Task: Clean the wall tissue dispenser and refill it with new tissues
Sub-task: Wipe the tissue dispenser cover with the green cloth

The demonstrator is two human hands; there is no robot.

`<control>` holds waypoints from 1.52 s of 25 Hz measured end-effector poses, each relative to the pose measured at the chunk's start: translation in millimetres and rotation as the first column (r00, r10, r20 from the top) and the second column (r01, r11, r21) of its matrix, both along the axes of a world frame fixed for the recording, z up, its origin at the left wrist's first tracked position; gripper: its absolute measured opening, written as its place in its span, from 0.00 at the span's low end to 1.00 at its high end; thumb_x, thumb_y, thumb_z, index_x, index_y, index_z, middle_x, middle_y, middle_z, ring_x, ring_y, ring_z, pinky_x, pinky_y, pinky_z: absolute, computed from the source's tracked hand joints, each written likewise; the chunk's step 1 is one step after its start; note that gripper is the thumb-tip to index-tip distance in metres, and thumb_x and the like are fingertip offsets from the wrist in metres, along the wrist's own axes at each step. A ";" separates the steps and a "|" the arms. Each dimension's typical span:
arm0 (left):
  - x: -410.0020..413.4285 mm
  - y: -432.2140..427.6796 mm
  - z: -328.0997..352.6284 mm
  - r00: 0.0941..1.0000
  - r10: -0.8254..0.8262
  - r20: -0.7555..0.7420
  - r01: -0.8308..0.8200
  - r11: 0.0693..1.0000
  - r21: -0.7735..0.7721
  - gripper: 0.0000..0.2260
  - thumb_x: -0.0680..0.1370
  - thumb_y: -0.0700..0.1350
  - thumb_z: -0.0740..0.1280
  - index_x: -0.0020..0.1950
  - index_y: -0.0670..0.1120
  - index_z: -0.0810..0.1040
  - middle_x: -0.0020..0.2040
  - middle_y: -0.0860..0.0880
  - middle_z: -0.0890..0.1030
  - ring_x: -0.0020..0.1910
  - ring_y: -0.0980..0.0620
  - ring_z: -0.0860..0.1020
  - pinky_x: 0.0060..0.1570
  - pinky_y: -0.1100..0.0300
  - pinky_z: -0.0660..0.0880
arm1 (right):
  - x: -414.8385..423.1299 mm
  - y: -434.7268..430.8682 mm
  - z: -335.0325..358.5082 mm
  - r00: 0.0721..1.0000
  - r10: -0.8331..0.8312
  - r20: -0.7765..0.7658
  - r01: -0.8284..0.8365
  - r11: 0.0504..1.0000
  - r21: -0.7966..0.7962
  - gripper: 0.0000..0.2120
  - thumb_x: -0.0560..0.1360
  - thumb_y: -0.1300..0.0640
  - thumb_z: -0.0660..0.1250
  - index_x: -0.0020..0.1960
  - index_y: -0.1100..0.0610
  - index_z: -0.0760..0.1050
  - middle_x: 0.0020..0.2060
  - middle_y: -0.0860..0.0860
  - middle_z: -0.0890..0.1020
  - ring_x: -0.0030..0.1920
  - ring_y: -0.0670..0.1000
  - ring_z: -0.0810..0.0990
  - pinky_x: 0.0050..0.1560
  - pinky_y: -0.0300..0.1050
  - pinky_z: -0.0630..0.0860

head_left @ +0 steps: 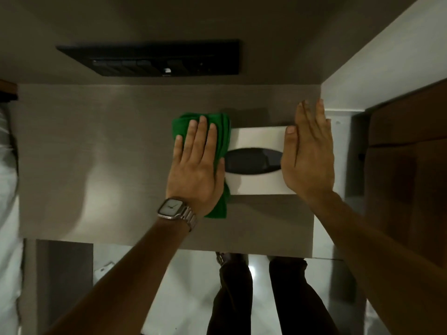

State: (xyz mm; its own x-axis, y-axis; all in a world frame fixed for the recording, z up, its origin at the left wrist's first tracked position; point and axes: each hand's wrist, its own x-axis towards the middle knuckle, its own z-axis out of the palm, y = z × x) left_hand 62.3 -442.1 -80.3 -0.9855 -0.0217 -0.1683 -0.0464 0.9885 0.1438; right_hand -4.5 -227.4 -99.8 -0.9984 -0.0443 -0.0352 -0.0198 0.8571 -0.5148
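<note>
the left hand [196, 165] presses a green cloth [221, 134] flat, fingers spread, against the dispenser's [258, 136] left end; the right hand [308, 151], open, braces its right end at centre frame.

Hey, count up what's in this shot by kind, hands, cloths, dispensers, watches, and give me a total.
Hands: 2, left hand flat on the cloth, right hand open against the dispenser's right side
Green cloths: 1
Tissue dispensers: 1
Wristwatches: 1
Total: 5
</note>
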 end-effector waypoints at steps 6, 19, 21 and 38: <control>-28.4 46.8 -4.3 0.983 -0.182 -0.035 0.182 0.983 -0.003 0.28 0.81 0.54 0.52 0.79 0.41 0.55 0.79 0.40 0.57 0.79 0.42 0.53 0.77 0.44 0.49 | -1.2 0.5 -6.3 0.999 0.040 -0.025 -0.038 0.997 0.069 0.28 0.86 0.47 0.44 0.80 0.61 0.57 0.80 0.57 0.59 0.82 0.54 0.51 0.80 0.58 0.52; -8.8 27.2 0.9 0.973 -0.231 0.002 0.231 0.973 0.009 0.30 0.82 0.56 0.50 0.79 0.41 0.53 0.80 0.42 0.55 0.79 0.45 0.50 0.77 0.46 0.47 | -3.2 -2.5 -2.6 0.994 0.107 -0.001 -0.104 0.965 0.242 0.30 0.85 0.44 0.40 0.81 0.59 0.55 0.81 0.55 0.57 0.82 0.55 0.47 0.81 0.58 0.44; 15.8 -0.7 2.6 0.996 -0.079 0.039 0.079 0.997 0.007 0.30 0.82 0.57 0.49 0.80 0.42 0.50 0.80 0.43 0.50 0.80 0.46 0.46 0.77 0.46 0.46 | -2.6 -2.4 -0.4 0.993 0.115 0.015 -0.115 0.954 0.276 0.30 0.85 0.44 0.41 0.82 0.58 0.54 0.82 0.54 0.56 0.82 0.55 0.46 0.80 0.57 0.42; -13.9 -4.5 -1.4 0.963 0.266 0.045 -0.268 0.963 0.041 0.32 0.82 0.58 0.49 0.79 0.39 0.51 0.80 0.39 0.53 0.79 0.42 0.49 0.77 0.46 0.48 | -1.7 -7.1 -0.3 0.994 0.110 0.019 -0.110 0.945 0.307 0.33 0.84 0.40 0.42 0.82 0.59 0.50 0.82 0.56 0.54 0.82 0.56 0.46 0.80 0.56 0.41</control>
State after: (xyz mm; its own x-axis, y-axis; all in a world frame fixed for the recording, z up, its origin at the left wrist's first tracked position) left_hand 48.4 -446.6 -81.7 -0.9376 -0.2745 -0.2135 -0.3141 0.9319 0.1815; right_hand -6.2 -234.5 -100.1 -0.9879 -0.1408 -0.0658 -0.1225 0.9660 -0.2276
